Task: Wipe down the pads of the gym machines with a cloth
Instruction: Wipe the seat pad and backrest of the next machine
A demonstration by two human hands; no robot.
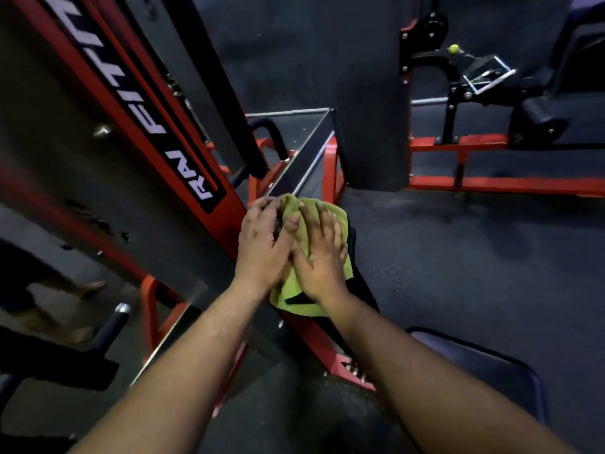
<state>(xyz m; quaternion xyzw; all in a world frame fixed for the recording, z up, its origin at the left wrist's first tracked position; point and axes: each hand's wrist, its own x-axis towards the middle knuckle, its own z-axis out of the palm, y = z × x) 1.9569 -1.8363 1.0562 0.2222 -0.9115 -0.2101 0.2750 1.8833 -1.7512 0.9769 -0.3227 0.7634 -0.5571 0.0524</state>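
A yellow-green cloth [294,290] lies draped over a narrow black pad [361,286] on a red machine frame. My right hand [322,253] presses flat on the cloth with its fingers spread. My left hand [265,244] sits just to its left, fingers curled over the cloth's upper edge and the top of the pad, thumb lying on the cloth. The cloth and both hands hide most of the pad.
A red and black upright column [140,103] with white lettering rises at left. A tall black pad [370,93] stands behind. Another red-framed machine [458,165] is at the back right. A dark seat pad [491,371] lies at lower right. A person's legs [49,290] are at far left.
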